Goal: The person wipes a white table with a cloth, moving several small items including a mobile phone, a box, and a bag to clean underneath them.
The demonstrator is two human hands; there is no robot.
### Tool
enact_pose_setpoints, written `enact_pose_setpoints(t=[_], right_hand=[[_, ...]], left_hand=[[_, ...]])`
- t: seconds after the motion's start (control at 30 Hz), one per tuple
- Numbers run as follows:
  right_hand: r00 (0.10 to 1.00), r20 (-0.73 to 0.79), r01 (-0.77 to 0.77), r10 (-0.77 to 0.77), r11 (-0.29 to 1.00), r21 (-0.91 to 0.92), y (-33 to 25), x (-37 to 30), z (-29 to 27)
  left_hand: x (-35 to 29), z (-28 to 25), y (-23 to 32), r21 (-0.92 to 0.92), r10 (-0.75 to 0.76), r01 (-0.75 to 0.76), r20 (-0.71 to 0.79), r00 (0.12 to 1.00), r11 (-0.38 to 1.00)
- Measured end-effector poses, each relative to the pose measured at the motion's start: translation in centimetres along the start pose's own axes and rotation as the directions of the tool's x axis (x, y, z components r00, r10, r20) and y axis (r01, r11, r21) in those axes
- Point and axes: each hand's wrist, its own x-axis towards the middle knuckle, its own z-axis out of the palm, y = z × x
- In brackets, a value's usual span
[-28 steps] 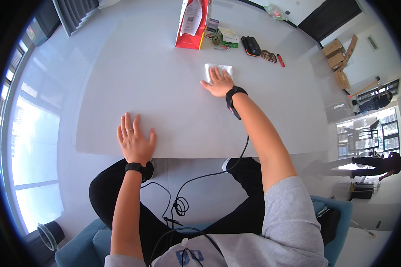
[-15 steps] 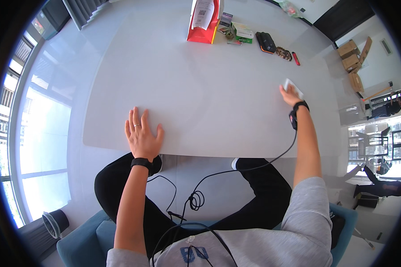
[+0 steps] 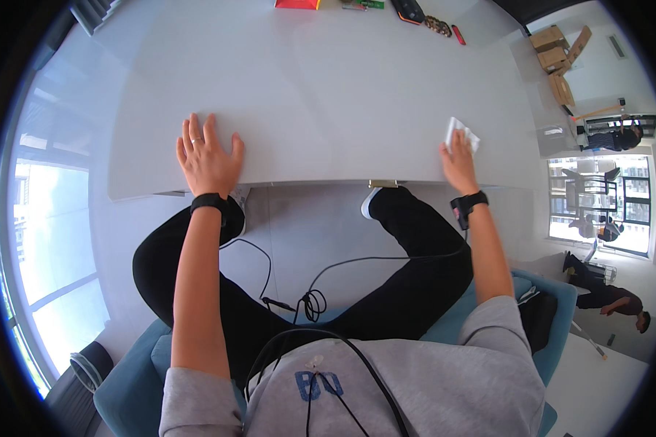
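Our right hand (image 3: 459,162) rests on a folded white cloth (image 3: 454,125), fingers extended and laid over it rather than curled round it; the cloth's corners show beyond the fingertips. A moment ago hand and cloth were farther out across the white table (image 3: 328,109); now both are much nearer its front edge, on the right side. The left hand (image 3: 211,166) keeps its place near that edge — palm down, fingers spread, holding nothing, a ring on one finger.

Both forearms reach forward from our lap, the wrists at or just past the edge. A black cable (image 3: 357,259) runs from the right wrist device (image 3: 466,207) to a coil between our legs, below the tabletop. Plain white surface spreads between the hands and on toward the far side, where a red package (image 3: 297,4), cut off by the frame, a black case (image 3: 409,10), a beaded loop (image 3: 437,26) and a small red object (image 3: 458,34) lie — well apart from both hands.
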Motion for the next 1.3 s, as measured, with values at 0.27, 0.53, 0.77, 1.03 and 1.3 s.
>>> enact_pose_setpoints(t=[0.27, 0.53, 0.77, 1.03, 1.3], right_hand=[[0.986, -0.066, 0.159, -0.154, 0.983, 0.094, -14.8, -8.6, -2.9], [0.989, -0.046, 0.147, -0.140, 0.967, 0.210, -10.1, -6.1, -2.0], [0.959, -0.270, -0.105, 0.091, 0.994, -0.039, -12.4, -6.2, 0.7], [0.892, -0.007, 0.451, -0.452, 0.889, 0.086, -28.0, -7.6, -0.2], [0.906, -0.085, 0.423, -0.414, 0.894, 0.149, -20.6, -6.4, -0.3]], left_hand=[[-1.0, -1.0, 0.1, 0.056, -0.012, 0.011, 0.021, 1.000, 0.998], [-0.7, -1.1, 0.2, -0.006, -0.030, 0.030, -0.010, 1.000, 1.000], [-0.7, -0.7, 0.7, -0.091, -0.056, 0.052, -0.042, 0.998, 0.994], [-1.1, -0.6, 0.6, -0.095, -0.054, 0.048, -0.065, 0.996, 0.994], [-1.2, -1.0, 0.5, -0.067, -0.077, 0.075, -0.024, 0.997, 0.995]])
